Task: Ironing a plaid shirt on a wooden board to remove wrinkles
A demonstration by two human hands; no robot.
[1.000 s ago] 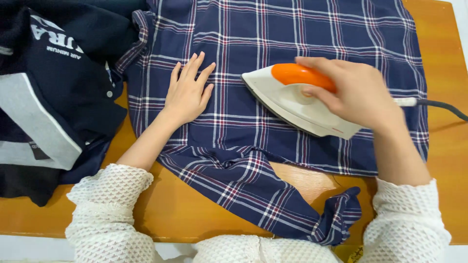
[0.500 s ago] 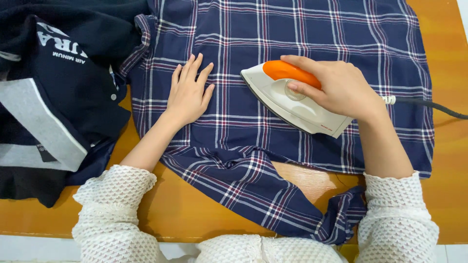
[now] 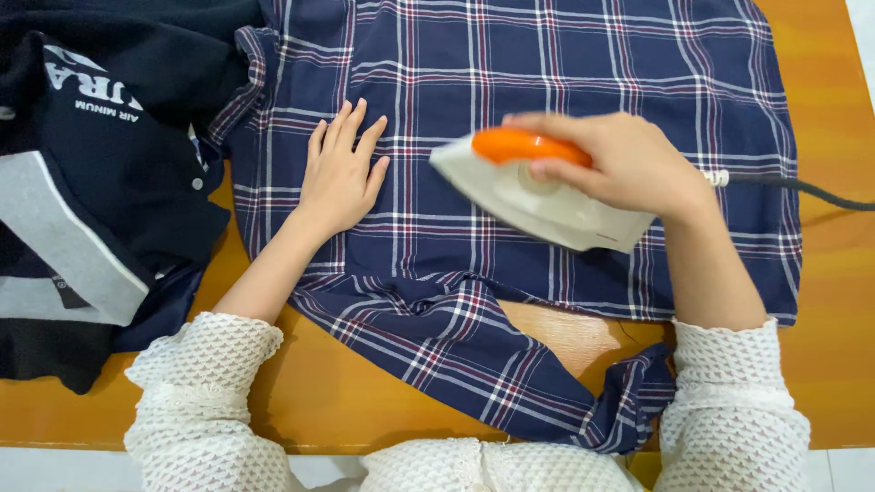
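Note:
A navy plaid shirt (image 3: 565,64) lies spread over an orange-brown wooden table (image 3: 820,364). My left hand (image 3: 342,173) rests flat on the shirt with fingers apart, pressing the cloth down. My right hand (image 3: 629,164) grips the orange handle of a white clothes iron (image 3: 538,196), whose tip points left toward my left hand. The iron sits on the shirt. Its grey cord (image 3: 802,187) runs off to the right. One shirt sleeve (image 3: 492,364) trails toward me across the table's front.
A pile of dark navy and grey clothes (image 3: 91,182) fills the left side of the table, touching the shirt's collar edge. Bare wood shows at the right edge and along the front. A white floor strip (image 3: 55,469) lies beyond the table's near edge.
My right hand has slid the iron leftward across the shirt, closer to my left hand. The left hand has stayed flat in nearly the same spot.

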